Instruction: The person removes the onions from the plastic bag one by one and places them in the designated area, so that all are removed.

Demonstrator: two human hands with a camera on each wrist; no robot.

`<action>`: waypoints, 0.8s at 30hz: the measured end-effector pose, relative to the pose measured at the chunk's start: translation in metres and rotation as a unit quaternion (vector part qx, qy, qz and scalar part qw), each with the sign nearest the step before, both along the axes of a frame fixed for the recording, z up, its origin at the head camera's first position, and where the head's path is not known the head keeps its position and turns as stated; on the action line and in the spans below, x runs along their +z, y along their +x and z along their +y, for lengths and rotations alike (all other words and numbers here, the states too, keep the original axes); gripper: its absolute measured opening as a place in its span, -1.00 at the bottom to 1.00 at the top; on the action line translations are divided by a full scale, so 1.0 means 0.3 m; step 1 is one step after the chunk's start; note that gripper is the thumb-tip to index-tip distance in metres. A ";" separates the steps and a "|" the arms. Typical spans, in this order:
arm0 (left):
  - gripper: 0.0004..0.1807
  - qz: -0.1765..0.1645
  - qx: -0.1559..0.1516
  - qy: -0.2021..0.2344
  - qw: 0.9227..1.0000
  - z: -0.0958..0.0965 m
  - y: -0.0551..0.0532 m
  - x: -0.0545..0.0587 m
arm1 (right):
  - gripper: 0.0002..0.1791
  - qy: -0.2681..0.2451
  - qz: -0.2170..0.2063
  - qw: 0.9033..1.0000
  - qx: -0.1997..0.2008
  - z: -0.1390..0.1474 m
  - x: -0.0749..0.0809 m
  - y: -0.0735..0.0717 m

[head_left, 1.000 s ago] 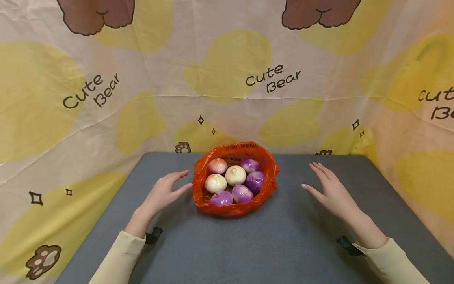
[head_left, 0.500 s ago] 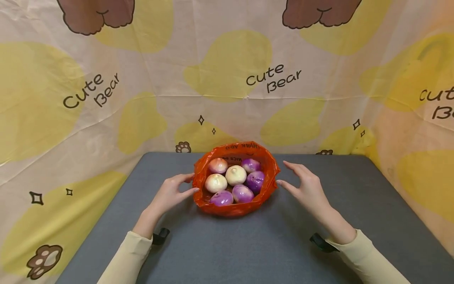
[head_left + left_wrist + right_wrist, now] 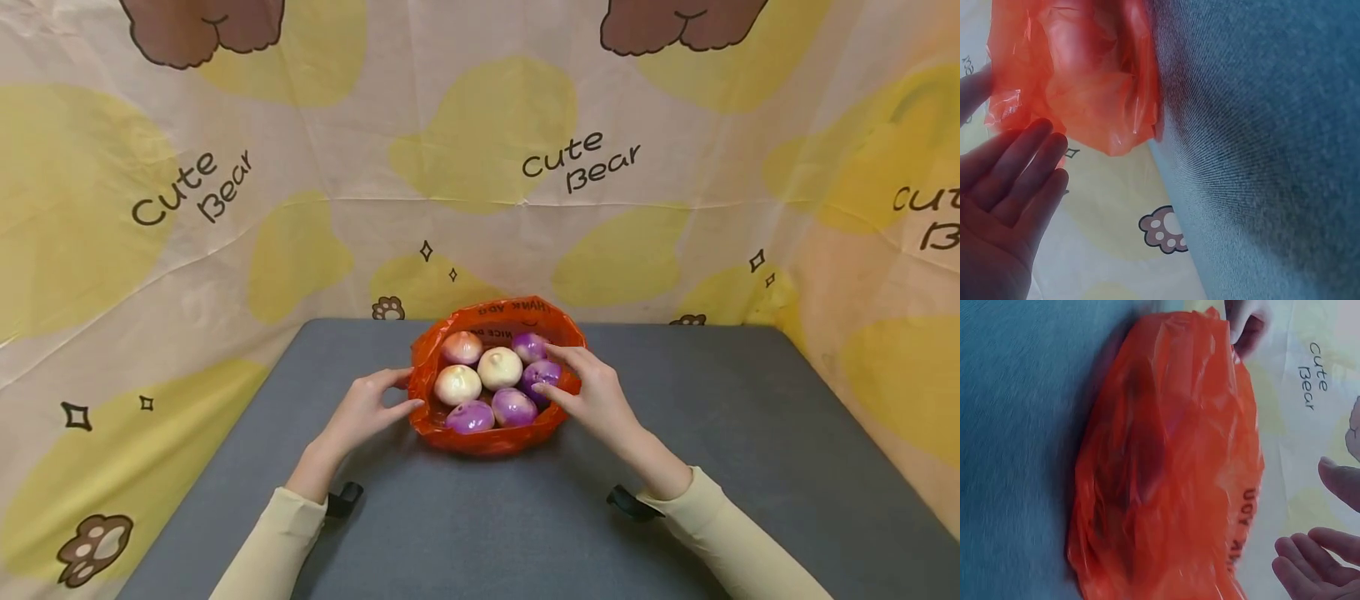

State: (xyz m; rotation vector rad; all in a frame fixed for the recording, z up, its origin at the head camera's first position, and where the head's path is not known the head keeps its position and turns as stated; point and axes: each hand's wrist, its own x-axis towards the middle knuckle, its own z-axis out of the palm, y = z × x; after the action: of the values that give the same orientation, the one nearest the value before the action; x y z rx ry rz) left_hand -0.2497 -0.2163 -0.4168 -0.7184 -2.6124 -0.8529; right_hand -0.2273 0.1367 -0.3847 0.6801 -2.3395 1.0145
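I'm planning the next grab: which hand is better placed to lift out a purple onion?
Probably the right hand. In the head view it overlaps the purple onions on the red bag's right side, while the left hand is at the bag's left edge, nearer a pale onion.

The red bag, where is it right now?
In the head view, the red bag sits mid-frame on the gray table, toward the far edge, with the left hand at its left rim and the right hand over its right side.
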 end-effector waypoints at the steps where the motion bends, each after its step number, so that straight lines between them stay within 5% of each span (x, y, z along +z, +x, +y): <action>1: -0.46 0.000 -0.002 0.000 1.000 0.001 -0.001 -0.001 | -0.37 -0.002 -0.006 1.000 0.002 -0.010 -0.004 -0.005; 11: -0.50 0.020 -0.014 0.004 1.000 0.010 0.001 -0.011 | -0.41 -0.030 -0.076 0.996 0.046 -0.072 -0.075 -0.043; 24: -0.47 0.012 -0.009 -0.007 1.000 0.012 0.010 -0.016 | -0.45 0.004 -0.077 0.996 0.039 -0.068 -0.129 -0.031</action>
State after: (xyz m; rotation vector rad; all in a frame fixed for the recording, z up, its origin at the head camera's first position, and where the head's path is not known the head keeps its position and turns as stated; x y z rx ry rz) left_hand -0.2468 -0.2127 -0.4217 -0.7512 -2.5960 -0.8273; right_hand -0.2366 0.1164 -0.4235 0.7246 -2.4665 1.1278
